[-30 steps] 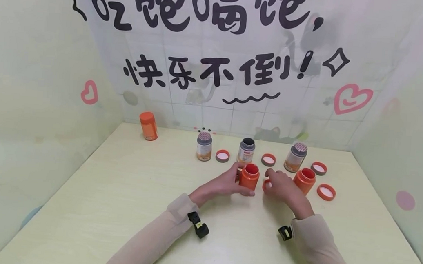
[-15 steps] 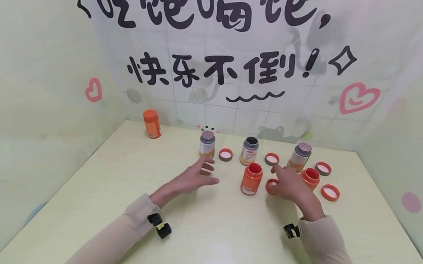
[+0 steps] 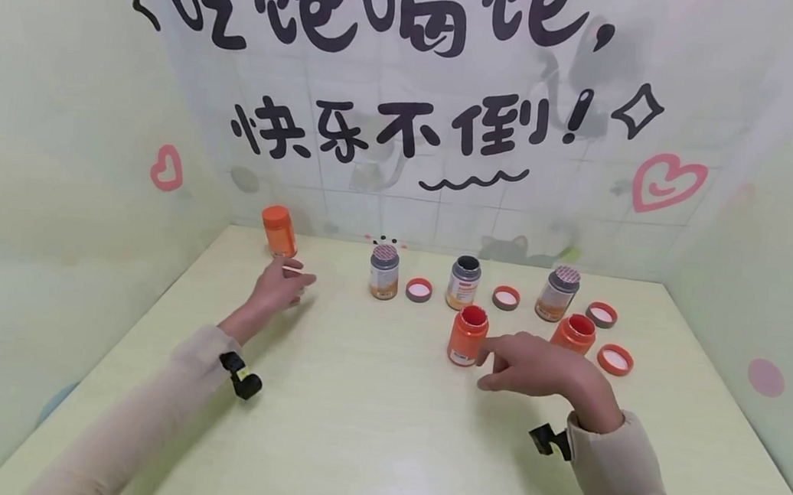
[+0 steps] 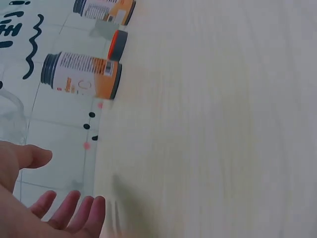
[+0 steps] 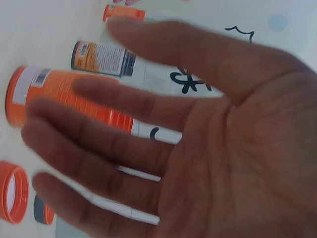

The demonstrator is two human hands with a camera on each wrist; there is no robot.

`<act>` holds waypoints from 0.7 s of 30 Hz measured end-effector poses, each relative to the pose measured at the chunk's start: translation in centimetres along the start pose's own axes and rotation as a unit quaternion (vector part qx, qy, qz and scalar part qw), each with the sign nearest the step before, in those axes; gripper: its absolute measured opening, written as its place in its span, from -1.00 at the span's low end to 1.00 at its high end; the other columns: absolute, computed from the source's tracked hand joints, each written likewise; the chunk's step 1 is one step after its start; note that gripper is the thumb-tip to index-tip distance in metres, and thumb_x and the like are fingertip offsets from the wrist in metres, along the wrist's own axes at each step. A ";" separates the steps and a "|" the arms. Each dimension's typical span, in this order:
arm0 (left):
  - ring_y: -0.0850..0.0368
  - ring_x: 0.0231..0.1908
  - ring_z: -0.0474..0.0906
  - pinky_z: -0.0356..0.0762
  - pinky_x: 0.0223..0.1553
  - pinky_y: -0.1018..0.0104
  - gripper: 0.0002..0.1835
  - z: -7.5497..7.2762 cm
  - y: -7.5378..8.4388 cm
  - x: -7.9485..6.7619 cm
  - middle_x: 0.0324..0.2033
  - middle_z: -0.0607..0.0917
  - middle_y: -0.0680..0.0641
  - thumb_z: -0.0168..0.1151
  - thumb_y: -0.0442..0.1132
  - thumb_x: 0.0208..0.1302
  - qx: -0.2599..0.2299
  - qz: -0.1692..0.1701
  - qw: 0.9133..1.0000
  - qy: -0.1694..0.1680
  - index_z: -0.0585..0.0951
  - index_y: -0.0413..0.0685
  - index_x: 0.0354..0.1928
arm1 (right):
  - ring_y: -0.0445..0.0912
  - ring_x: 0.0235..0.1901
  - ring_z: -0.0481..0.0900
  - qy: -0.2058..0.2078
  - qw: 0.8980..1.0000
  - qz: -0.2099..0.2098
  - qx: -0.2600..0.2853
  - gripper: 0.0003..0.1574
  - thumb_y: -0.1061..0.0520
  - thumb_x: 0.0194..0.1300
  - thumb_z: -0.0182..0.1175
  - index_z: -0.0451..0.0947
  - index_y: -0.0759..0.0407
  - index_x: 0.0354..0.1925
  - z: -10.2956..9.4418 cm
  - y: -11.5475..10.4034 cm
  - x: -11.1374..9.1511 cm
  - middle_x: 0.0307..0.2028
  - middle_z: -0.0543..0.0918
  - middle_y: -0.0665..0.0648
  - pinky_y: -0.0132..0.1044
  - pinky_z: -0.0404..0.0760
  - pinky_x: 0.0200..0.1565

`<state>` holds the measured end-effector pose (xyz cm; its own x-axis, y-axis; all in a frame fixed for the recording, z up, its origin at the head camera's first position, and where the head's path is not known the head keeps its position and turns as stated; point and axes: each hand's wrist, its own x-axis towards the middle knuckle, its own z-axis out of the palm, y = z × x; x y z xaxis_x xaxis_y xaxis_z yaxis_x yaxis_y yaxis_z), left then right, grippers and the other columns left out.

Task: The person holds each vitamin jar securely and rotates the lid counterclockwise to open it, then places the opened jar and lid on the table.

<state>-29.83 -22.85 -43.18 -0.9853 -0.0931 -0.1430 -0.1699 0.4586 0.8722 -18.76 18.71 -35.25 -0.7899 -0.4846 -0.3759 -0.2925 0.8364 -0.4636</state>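
Note:
My left hand (image 3: 278, 285) reaches toward the back left, fingers relaxed and holding nothing. Just behind its fingers stands an orange jar (image 3: 279, 228) with its orange lid on. In the left wrist view the thumb and fingers of the left hand (image 4: 54, 208) are spread apart. My right hand (image 3: 536, 365) hovers beside an uncapped orange jar (image 3: 466, 340), fingertips right at its side in the head view. The right wrist view shows that hand (image 5: 198, 144) with loosely bent fingers and a bare palm, overlapping the jar (image 5: 54, 96). An orange lid (image 5: 12, 193) lies beyond its fingertips.
Along the back stand three grey-necked jars, the left one (image 3: 384, 277), the middle one (image 3: 463, 287) and the right one (image 3: 556, 297), each with a lid beside it. Another uncapped orange jar (image 3: 573, 333) stands partly behind the right hand, near an orange lid (image 3: 615, 360).
My left hand has let go of the uncapped orange jar and moved left to the lidded jar. The right hand has come away from the orange lid, toward me.

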 end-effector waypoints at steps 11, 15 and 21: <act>-0.33 0.18 0.32 0.40 0.17 -0.17 0.01 -2.6 -0.5 4.2 0.30 0.25 -0.40 0.26 0.08 0.22 0.067 -0.044 0.980 0.181 -0.15 -0.18 0.45 | -0.17 -0.39 0.56 -0.037 0.997 -0.069 0.025 -0.68 -0.09 0.34 0.26 0.58 -0.12 0.04 0.6 -1.9 -0.3 -0.40 0.64 -0.08 -0.28 0.55 -0.29; -0.37 0.30 0.17 0.29 0.32 -0.24 0.13 -3.4 -0.6 6.1 0.37 0.12 -0.44 0.26 0.15 0.20 0.072 -0.044 0.977 0.195 -0.25 -0.21 0.49 | -0.17 -0.39 0.57 -0.038 0.997 -0.065 0.018 -0.69 -0.09 0.34 0.26 0.58 -0.13 0.03 0.7 -1.9 0.0 -0.39 0.66 -0.06 -0.28 0.56 -0.27; -0.28 0.47 0.09 0.14 0.50 -0.15 0.12 -3.3 -0.2 8.9 0.49 0.07 -0.35 0.25 0.07 0.31 0.012 -0.026 0.990 0.138 -0.36 -0.14 0.52 | -0.15 -0.38 0.57 -0.038 0.997 -0.056 0.022 -0.69 -0.07 0.34 0.27 0.58 -0.12 0.03 0.7 -1.8 0.1 -0.37 0.67 -0.02 -0.26 0.57 -0.26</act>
<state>-38.54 -26.73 -43.11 -0.9337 -0.3543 -0.0512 -0.2242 0.4672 0.8553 -17.96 16.97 -35.06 -0.7101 -0.5943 -0.3776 -0.3526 0.7644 -0.5398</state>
